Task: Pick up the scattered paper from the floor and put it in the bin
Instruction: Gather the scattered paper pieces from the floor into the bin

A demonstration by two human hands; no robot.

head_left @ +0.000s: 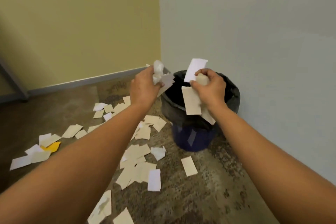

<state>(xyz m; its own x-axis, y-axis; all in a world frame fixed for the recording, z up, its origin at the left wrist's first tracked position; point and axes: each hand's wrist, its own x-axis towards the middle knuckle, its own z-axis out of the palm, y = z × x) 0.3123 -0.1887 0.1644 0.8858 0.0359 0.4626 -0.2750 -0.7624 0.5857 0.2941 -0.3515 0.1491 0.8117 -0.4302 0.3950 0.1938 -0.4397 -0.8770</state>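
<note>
We hold both hands over the bin (pixel 192 140), a dark blue tub lined with a black bag (pixel 234 94). It stands on the floor (pixel 209 196) in the corner where a yellow wall (pixel 81 23) meets a pale wall (pixel 254 42). Our left hand (pixel 145 85) is closed round a crumpled white wad (pixel 158 71) and some flat pieces, at the bin's left rim. Our right hand (pixel 209 85) pinches several slips above the bin's mouth: a white slip (pixel 194 68) sticks up past the fingers, and beige slips (pixel 190 102) hang below the palm. The scattered paper (pixel 138 165) lies across the mottled floor to the left of the bin and in front of it, mostly beige rectangles with a few white ones, many overlapping. One lone slip (pixel 189 166) lies by itself just in front of the bin, and a yellow piece (pixel 52 146) shows among the sheets at far left.
</note>
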